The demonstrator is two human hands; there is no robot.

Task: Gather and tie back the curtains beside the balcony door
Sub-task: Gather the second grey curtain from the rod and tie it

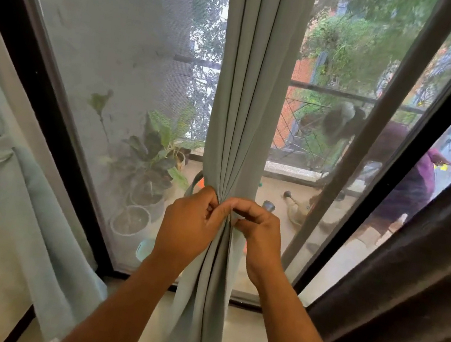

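Note:
A pale grey-green curtain (247, 92) hangs in the middle of the balcony door, gathered into tight folds. My left hand (191, 224) clasps the bunched fabric from the left, and a loop of matching tie-back strap (194, 182) pokes out just above it. From the right, my right hand (256, 228) pinches fabric or strap at the same spot, fingers curled. Both hands meet at the gathered waist of the curtain. A second pale curtain (38, 201), tied at mid height, hangs at the far left.
Black door frames (41, 102) border a mesh screen (115, 37). Potted plants (154, 166) and a watering can (296, 210) stand on the balcony outside, where a person in purple (402, 191) bends near the railing. A dark brown curtain (419, 276) hangs at the right.

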